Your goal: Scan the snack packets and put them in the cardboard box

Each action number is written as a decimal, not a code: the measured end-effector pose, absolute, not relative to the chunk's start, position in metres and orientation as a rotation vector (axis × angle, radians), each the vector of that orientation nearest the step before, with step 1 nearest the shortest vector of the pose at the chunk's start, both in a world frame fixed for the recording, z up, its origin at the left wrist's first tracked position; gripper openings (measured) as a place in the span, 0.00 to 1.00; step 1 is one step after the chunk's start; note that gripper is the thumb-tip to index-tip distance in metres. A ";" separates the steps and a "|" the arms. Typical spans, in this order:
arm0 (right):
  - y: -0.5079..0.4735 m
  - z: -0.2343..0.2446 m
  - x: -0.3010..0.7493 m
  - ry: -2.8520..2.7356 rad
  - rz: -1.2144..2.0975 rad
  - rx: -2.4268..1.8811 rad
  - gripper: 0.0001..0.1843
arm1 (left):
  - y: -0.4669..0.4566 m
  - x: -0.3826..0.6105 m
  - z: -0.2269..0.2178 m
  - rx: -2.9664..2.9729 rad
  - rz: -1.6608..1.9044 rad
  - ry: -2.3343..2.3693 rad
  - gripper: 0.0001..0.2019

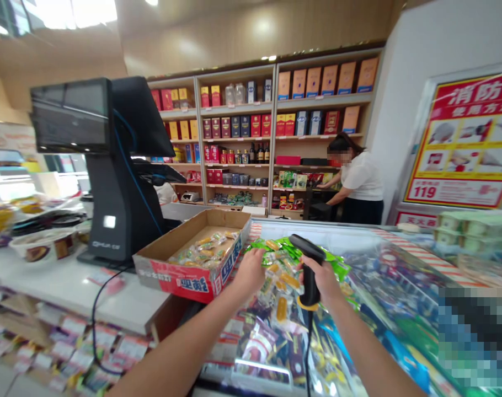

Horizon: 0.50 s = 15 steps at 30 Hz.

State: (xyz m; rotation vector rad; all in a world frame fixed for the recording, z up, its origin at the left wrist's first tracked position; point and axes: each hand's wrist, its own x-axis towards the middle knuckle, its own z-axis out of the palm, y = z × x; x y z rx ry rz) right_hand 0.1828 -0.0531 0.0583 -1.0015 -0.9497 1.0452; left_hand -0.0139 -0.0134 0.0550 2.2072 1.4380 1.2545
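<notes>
My right hand (324, 278) is wrapped round the grip of a black and yellow barcode scanner (311, 284), held upright above a glass-topped freezer (271, 369). The scanner's cable runs down toward me. My left hand (251, 270) is beside the right wall of an open cardboard box (172, 278), its fingers curled among the packets; what they hold is hidden. Small clear-wrapped yellow snacks (281, 309) lie in a loose pile on the glass between my hands. Green packets (337, 268) lie behind them. More wrapped snacks (201, 251) are in the box.
A black checkout terminal (122, 204) stands on the white counter (27, 281) at the left, a cable hanging from the counter's edge. Packed frozen goods show through the glass. Stacked green cartons (474, 229) sit at the right. A person (361, 176) bends by the back shelves (238, 138).
</notes>
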 end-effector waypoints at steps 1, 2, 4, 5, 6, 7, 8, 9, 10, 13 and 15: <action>-0.052 0.057 0.183 -0.954 1.046 -0.997 0.16 | -0.014 -0.023 0.073 2.290 1.251 1.455 0.20; -0.052 0.056 0.182 -0.957 1.049 -0.993 0.16 | -0.011 -0.033 0.093 2.360 1.221 1.473 0.18; -0.052 0.056 0.181 -0.956 1.055 -0.989 0.16 | 0.001 -0.057 0.132 2.398 1.102 1.626 0.14; -0.052 0.056 0.180 -0.951 1.057 -0.989 0.16 | 0.011 -0.070 0.148 2.421 1.037 1.697 0.13; -0.053 0.057 0.179 -0.947 1.060 -0.993 0.16 | 0.022 -0.081 0.160 2.456 0.944 1.763 0.12; -0.053 0.058 0.178 -0.941 1.061 -0.999 0.16 | 0.034 -0.092 0.167 2.461 0.786 1.830 0.10; -0.054 0.059 0.177 -0.936 1.062 -1.007 0.16 | 0.046 -0.101 0.169 2.408 0.568 1.885 0.08; -0.054 0.060 0.176 -0.934 1.063 -1.016 0.16 | 0.057 -0.108 0.167 2.329 0.343 1.908 0.07; -0.054 0.060 0.175 -0.936 1.066 -1.023 0.16 | 0.067 -0.113 0.160 2.254 0.190 1.914 0.06; -0.053 0.058 0.174 -0.957 1.066 -1.025 0.16 | 0.087 -0.120 0.131 2.094 -0.020 1.913 0.10; -0.052 0.057 0.175 -0.965 1.067 -1.018 0.16 | 0.094 -0.122 0.113 2.071 -0.024 1.921 0.10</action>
